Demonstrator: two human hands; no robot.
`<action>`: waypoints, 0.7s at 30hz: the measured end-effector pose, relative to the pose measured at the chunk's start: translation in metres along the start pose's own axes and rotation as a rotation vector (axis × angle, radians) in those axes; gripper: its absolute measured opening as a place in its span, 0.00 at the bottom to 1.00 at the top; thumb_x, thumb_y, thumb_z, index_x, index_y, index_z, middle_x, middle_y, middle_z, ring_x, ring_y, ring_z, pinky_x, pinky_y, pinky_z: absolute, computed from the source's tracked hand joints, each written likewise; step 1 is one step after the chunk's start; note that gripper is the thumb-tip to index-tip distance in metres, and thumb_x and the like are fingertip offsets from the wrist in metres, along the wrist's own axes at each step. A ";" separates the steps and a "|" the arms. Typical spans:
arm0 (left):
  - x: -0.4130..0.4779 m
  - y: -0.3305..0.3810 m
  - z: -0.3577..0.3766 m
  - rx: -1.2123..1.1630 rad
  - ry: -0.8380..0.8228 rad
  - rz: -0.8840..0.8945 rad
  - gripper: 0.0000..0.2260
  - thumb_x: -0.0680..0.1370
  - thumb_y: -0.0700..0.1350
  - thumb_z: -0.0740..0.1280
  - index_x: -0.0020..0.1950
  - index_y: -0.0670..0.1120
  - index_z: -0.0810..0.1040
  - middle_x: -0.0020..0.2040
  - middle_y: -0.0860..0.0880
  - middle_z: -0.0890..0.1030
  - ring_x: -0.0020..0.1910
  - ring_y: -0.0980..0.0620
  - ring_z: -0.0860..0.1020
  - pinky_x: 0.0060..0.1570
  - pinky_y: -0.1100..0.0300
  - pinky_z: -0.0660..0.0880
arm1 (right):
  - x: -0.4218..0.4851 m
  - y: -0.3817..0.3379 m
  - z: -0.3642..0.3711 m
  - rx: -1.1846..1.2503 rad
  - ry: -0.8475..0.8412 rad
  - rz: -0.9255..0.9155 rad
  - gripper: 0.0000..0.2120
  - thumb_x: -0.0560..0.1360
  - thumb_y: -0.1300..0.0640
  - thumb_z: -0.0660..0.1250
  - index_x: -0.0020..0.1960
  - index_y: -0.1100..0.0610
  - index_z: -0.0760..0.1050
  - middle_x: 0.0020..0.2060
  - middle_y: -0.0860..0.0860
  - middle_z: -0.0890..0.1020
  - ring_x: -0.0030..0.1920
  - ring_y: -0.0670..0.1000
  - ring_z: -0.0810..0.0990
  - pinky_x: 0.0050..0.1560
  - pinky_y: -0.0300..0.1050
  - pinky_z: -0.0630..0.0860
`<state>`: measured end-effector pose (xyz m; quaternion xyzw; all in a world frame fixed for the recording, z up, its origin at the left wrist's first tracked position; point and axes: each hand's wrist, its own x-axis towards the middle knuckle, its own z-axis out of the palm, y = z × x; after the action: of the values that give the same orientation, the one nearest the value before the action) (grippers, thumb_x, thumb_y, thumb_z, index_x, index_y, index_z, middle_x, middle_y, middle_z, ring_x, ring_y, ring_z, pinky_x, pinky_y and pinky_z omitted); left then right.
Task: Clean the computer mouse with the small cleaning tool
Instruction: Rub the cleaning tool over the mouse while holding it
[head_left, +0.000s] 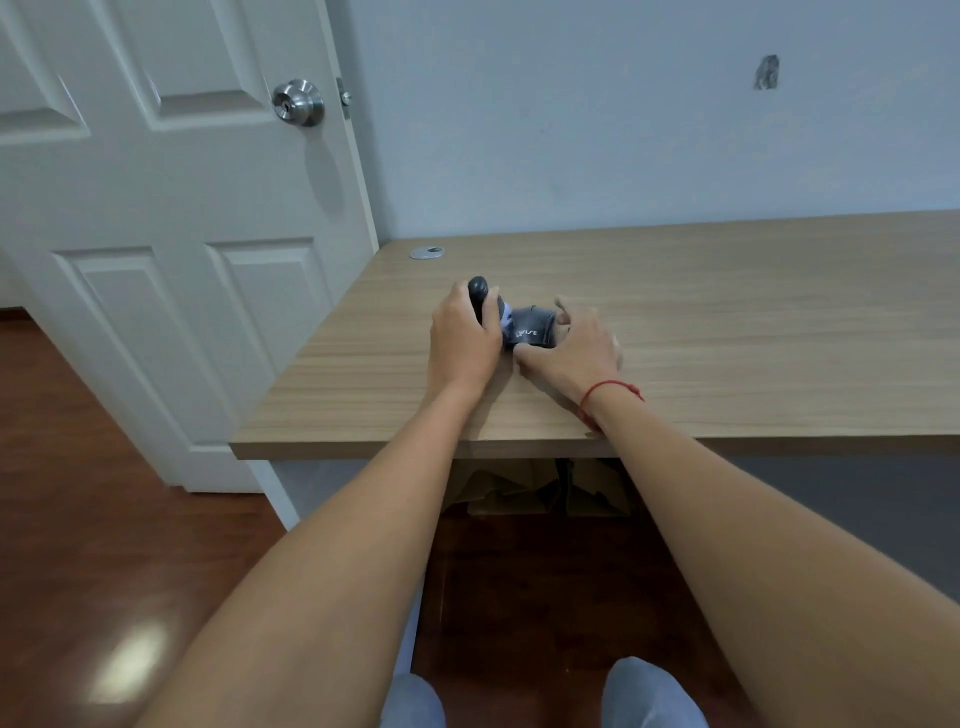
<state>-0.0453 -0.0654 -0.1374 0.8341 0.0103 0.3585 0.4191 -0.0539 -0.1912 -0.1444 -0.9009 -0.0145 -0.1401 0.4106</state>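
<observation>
Mouse lies between your hands, long side running left to right. Your left hand grips the cleaning tool; your right hand pinches the mouse.

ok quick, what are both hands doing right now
left hand: grips the tool, its tip at the mouse
right hand: holds the mouse, thumb on the near side, fingers curled over the far side

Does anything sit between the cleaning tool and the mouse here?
Nothing visible. The left hand holds the cleaning tool with its pale head at the left end of the mouse; the right hand grips the mouse.
</observation>
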 end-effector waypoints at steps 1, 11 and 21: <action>0.000 0.002 -0.001 -0.033 0.025 -0.001 0.10 0.79 0.47 0.62 0.41 0.42 0.71 0.38 0.46 0.75 0.38 0.49 0.72 0.39 0.59 0.67 | 0.002 0.001 -0.003 0.077 -0.048 0.002 0.34 0.67 0.43 0.69 0.71 0.50 0.66 0.67 0.50 0.73 0.70 0.53 0.69 0.73 0.58 0.61; -0.006 0.009 -0.002 -0.103 0.008 0.059 0.12 0.78 0.47 0.64 0.37 0.44 0.68 0.31 0.51 0.72 0.30 0.54 0.71 0.34 0.63 0.67 | 0.030 0.006 0.001 0.020 -0.215 -0.098 0.24 0.78 0.57 0.49 0.73 0.50 0.66 0.77 0.49 0.63 0.79 0.54 0.54 0.77 0.58 0.52; -0.005 0.011 -0.006 -0.184 0.122 0.059 0.11 0.78 0.47 0.65 0.40 0.41 0.73 0.34 0.44 0.78 0.35 0.46 0.77 0.38 0.56 0.75 | 0.024 0.005 0.005 -0.309 0.067 -0.080 0.19 0.78 0.41 0.56 0.60 0.50 0.78 0.57 0.53 0.81 0.60 0.57 0.76 0.69 0.57 0.61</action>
<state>-0.0556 -0.0704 -0.1301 0.7687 -0.0214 0.4202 0.4817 -0.0286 -0.1932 -0.1447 -0.9468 -0.0150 -0.1869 0.2616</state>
